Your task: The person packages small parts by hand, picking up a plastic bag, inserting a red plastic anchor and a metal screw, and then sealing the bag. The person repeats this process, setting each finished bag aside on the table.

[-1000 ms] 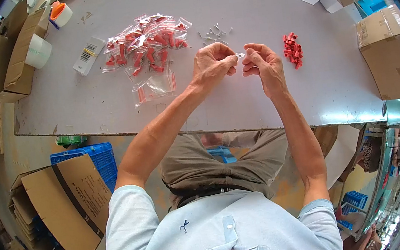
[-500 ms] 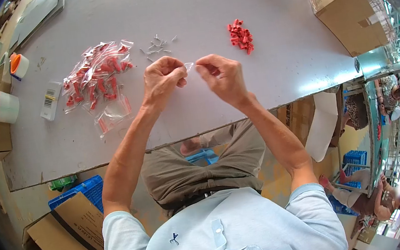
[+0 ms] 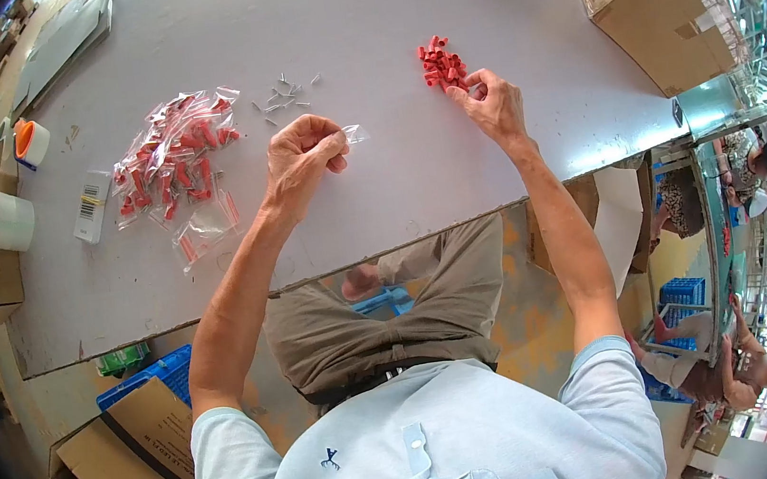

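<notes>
My left hand point(image 3: 302, 158) is closed over the table, pinching a small clear plastic bag point(image 3: 355, 135) that sticks out to the right of the fingertips. My right hand point(image 3: 494, 108) is at the near edge of a heap of small red tubes point(image 3: 441, 62), its thumb and fingers closing around one of them, partly hidden. Between the hands and farther back lie several loose thin metal pins point(image 3: 286, 91). Left of my left hand is a pile of clear zip bags with red pieces inside point(image 3: 176, 150). A flatter clear bag point(image 3: 207, 230) lies at its near side.
A barcoded packet point(image 3: 90, 206) and a tape roll with an orange core point(image 3: 31, 142) are at the left. A cardboard box point(image 3: 648, 11) stands at the back right. The table's front edge point(image 3: 385, 251) runs before my lap. Other people sit at far right.
My right hand has moved away from the left hand, to the right and back, reaching the red tubes. My left hand stays nearly in place with the bag. The view has shifted slightly.
</notes>
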The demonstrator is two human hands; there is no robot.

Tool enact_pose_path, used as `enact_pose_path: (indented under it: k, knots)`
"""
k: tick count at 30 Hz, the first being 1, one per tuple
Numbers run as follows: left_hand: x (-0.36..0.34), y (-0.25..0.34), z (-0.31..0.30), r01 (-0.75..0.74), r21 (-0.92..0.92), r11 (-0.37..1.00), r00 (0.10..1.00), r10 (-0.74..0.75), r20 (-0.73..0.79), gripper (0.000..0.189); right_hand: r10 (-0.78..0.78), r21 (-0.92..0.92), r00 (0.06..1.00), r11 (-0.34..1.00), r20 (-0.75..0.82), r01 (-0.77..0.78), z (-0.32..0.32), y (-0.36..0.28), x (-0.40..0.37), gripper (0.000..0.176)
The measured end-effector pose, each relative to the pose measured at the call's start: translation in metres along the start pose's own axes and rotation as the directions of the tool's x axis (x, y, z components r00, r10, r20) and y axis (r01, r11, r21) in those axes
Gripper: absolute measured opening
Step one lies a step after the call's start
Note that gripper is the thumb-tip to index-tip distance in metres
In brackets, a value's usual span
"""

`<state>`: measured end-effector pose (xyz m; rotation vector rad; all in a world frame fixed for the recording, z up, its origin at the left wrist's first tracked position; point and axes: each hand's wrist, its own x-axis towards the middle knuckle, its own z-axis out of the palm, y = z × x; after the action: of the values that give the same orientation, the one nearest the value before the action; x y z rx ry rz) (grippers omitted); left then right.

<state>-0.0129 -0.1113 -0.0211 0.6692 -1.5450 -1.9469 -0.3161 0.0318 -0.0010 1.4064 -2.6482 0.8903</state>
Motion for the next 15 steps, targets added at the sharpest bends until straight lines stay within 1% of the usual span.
enact_pose_path:
  k: [1, 3, 5, 8, 10, 11, 13, 14, 15]
  knots:
    - [0.0, 0.0, 0.0, 0.005, -0.006, 1.0, 1.0, -0.005, -0.009, 0.006, -0.009, -0.047, 1.0, 0.999, 0.021, 0.01, 0.003, 0.001, 0.003, 0.027]
    - [0.0, 0.002, -0.001, 0.008, -0.014, 1.0, 1.0, -0.009, -0.024, 0.005, -0.015, -0.038, 0.999, 0.999, 0.044, 0.017, 0.007, 0.006, 0.006, 0.025]
    - [0.0, 0.004, 0.0, 0.001, 0.016, 1.0, 1.0, 0.0, -0.016, 0.004, -0.024, -0.032, 0.997, 0.999, 0.072, 0.026, 0.01, 0.012, 0.008, 0.023]
    - [0.001, 0.0, -0.001, -0.015, 0.022, 1.0, 1.0, 0.015, 0.001, 0.004, -0.043, -0.009, 0.994, 0.999, 0.104, 0.044, 0.004, 0.005, 0.003, 0.02]
    - [0.002, -0.003, -0.001, -0.022, 0.019, 1.0, 1.0, 0.022, 0.003, 0.003, -0.186, -0.048, 0.968, 0.979, 0.17, 0.197, 0.004, -0.003, 0.0, 0.016]
    - [0.002, -0.004, -0.001, -0.032, 0.016, 0.999, 0.999, 0.032, 0.005, 0.003, -0.19, -0.043, 0.967, 0.979, 0.172, 0.2, 0.006, -0.007, -0.003, 0.016]
    - [0.002, -0.005, 0.0, -0.051, 0.028, 0.998, 0.998, 0.051, -0.021, 0.005, -0.299, 0.023, 0.935, 0.954, 0.189, 0.3, 0.011, -0.022, -0.012, 0.015]
    - [0.001, -0.005, 0.001, -0.07, 0.039, 0.997, 0.997, 0.071, -0.041, 0.007, -0.308, 0.034, 0.932, 0.951, 0.19, 0.307, 0.015, -0.029, -0.016, 0.015]
    - [0.001, -0.004, 0.002, -0.074, 0.049, 0.996, 0.996, 0.077, -0.054, 0.007, -0.29, 0.118, 0.942, 0.955, 0.172, 0.272, 0.02, -0.036, -0.018, 0.014]
